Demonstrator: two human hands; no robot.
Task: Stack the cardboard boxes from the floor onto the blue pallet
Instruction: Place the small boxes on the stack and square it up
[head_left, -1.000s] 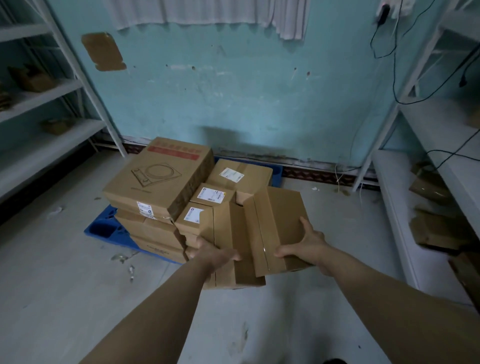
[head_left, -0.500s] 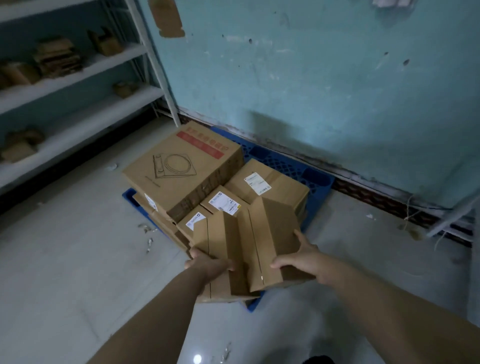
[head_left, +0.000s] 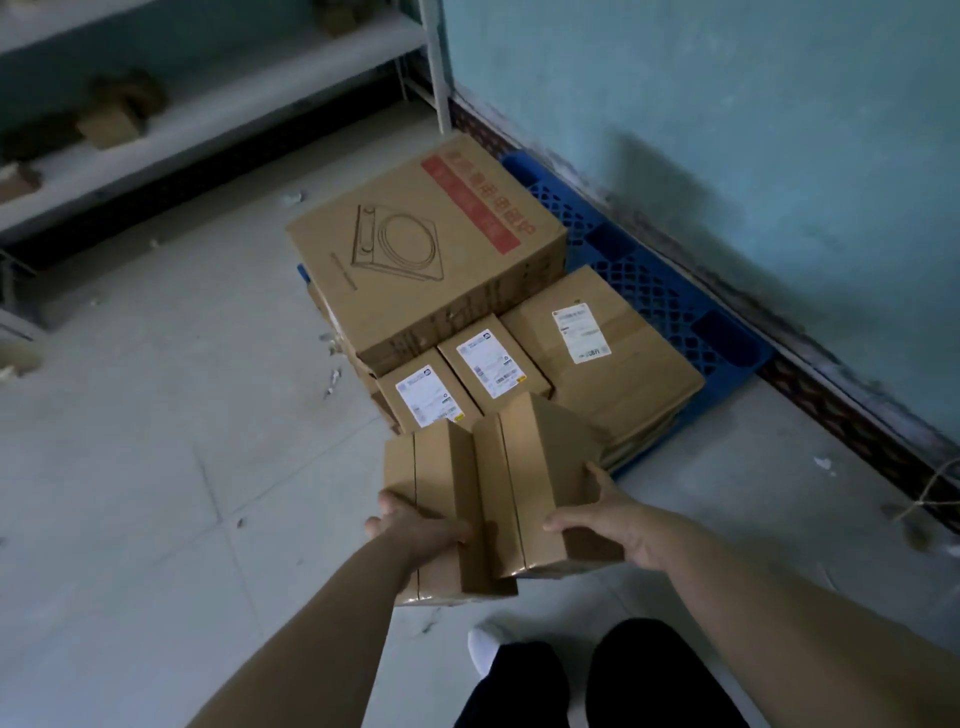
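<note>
The left hand (head_left: 415, 530) grips the left narrow box (head_left: 436, 483) at its near end, fingers curled beneath and hidden. The right hand (head_left: 618, 525) clasps the right narrow box (head_left: 540, 467), thumb on top. Both boxes are held side by side just before 2 labelled boxes (head_left: 426, 397) on the blue pallet (head_left: 649, 280), which is mostly covered. The large box (head_left: 426, 244) bears a blurred red print, and what lies beneath it barely shows.

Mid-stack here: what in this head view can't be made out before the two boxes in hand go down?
Head view only.
1. Blue pallet: near part hidden under the stacked boxes.
2. White labels: print too small.
3. Left hand and right hand: fingers partly hidden beneath the held boxes.
4. Shelf items: dim, blurred.
</note>
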